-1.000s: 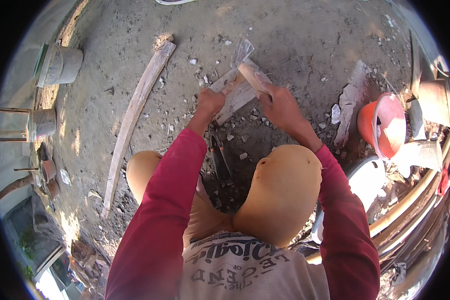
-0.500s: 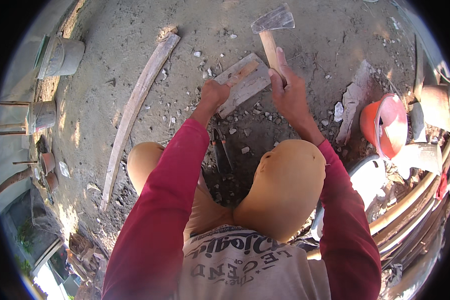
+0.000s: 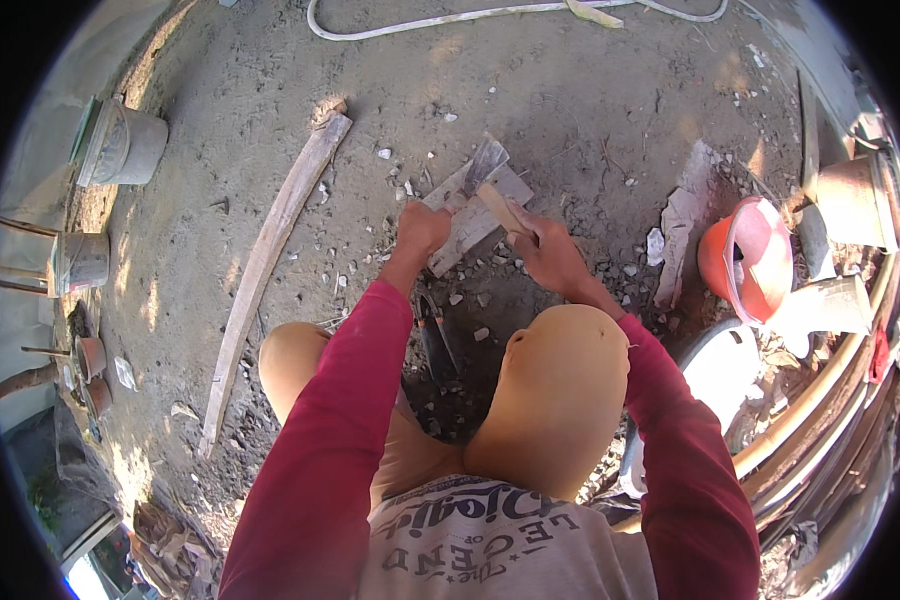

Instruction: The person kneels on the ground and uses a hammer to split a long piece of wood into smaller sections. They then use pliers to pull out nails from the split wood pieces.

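My right hand (image 3: 548, 255) grips the wooden handle (image 3: 495, 200) of a hatchet, whose broad metal head (image 3: 487, 162) is down on a short weathered board (image 3: 465, 245). My left hand (image 3: 422, 228) is closed on a small wooden piece (image 3: 455, 202) lying over that board, just left of the hatchet. A dark tool with orange-marked handles (image 3: 440, 350), possibly pliers, lies on the dirt between my knees, below the board.
A long plank (image 3: 265, 265) lies to the left. Buckets (image 3: 130, 145) and pots (image 3: 92, 355) line the left wall. A red bucket (image 3: 720, 260), pale containers and poles (image 3: 810, 420) crowd the right. A white hose (image 3: 420, 27) crosses the far ground among scattered stones.
Half a second ago the hatchet was raised up and right of the board. It has swung down-left onto the board. My left hand stays on the wooden piece.
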Action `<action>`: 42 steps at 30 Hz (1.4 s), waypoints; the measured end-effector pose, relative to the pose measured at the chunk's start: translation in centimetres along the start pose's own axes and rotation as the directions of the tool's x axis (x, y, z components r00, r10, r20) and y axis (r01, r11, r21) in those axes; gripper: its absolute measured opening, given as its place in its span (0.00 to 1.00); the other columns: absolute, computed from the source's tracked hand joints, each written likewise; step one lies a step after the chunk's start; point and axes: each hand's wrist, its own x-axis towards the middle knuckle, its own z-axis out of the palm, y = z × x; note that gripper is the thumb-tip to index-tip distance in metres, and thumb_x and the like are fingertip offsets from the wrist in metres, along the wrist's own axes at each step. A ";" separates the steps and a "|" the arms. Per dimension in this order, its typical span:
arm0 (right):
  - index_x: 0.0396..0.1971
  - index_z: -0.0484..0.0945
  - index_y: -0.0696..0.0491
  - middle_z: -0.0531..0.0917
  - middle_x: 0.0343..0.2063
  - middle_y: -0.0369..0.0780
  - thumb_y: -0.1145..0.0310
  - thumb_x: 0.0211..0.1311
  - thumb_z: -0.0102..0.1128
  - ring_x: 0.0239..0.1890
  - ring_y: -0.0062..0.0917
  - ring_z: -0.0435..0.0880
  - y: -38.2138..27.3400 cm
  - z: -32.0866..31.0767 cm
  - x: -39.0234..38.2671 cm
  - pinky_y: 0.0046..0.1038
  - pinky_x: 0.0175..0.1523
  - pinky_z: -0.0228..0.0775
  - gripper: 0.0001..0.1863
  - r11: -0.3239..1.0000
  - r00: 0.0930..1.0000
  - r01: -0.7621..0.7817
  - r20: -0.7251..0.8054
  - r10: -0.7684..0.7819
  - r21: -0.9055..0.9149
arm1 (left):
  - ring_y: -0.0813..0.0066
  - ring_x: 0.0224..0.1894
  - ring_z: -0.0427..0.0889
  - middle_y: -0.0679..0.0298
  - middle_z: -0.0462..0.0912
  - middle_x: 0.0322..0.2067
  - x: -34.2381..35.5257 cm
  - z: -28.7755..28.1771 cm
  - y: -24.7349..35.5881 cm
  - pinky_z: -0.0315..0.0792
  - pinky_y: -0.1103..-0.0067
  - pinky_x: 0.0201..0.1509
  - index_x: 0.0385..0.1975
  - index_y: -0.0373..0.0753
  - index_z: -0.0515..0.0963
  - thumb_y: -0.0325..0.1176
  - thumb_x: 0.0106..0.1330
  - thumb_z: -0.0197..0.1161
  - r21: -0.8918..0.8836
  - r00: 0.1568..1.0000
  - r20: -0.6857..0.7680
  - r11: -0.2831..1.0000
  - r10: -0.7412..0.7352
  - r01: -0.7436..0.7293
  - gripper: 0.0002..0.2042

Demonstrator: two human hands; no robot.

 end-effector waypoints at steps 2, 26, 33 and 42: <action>0.56 0.80 0.63 0.79 0.21 0.40 0.72 0.68 0.62 0.19 0.25 0.76 -0.1 1.0 -2.4 0.33 0.27 0.68 0.19 0.965 0.981 -0.159 -0.079 0.179 0.209 | 0.39 0.54 0.85 0.33 0.84 0.50 -0.8 -0.9 0.3 0.79 0.61 0.58 0.50 0.21 0.79 0.49 0.68 0.69 0.077 0.994 -0.003 0.991 0.106 -0.106 0.30; 0.55 0.79 0.61 0.87 0.38 0.42 0.70 0.72 0.67 0.34 0.23 0.86 -4.9 -6.4 1.9 0.25 0.36 0.80 0.17 0.375 0.966 -0.038 -0.062 0.252 0.926 | 0.47 0.64 0.74 0.42 0.72 0.62 -10.8 -9.0 6.6 0.67 0.60 0.69 0.74 0.33 0.58 0.26 0.62 0.72 -0.254 0.710 -0.504 0.701 0.492 -0.666 0.40; 0.52 0.81 0.61 0.87 0.41 0.42 0.61 0.71 0.69 0.35 0.27 0.87 -8.9 -2.2 1.3 0.30 0.37 0.82 0.20 0.519 0.977 -0.169 0.212 -0.024 0.838 | 0.59 0.52 0.83 0.47 0.81 0.51 -11.6 -7.3 7.7 0.78 0.66 0.54 0.64 0.29 0.64 0.45 0.77 0.62 -0.777 0.880 -0.160 0.493 0.446 -0.392 0.28; 0.39 0.85 0.61 0.84 0.25 0.39 0.61 0.68 0.69 0.25 0.20 0.83 -1.8 2.3 -1.7 0.27 0.29 0.76 0.15 0.930 0.827 -0.352 0.499 0.258 0.103 | 0.75 0.24 0.76 0.64 0.77 0.31 -12.5 -18.3 8.3 0.72 0.75 0.26 0.54 0.33 0.75 0.44 0.81 0.55 -0.687 0.859 -0.370 0.518 0.354 -0.509 0.18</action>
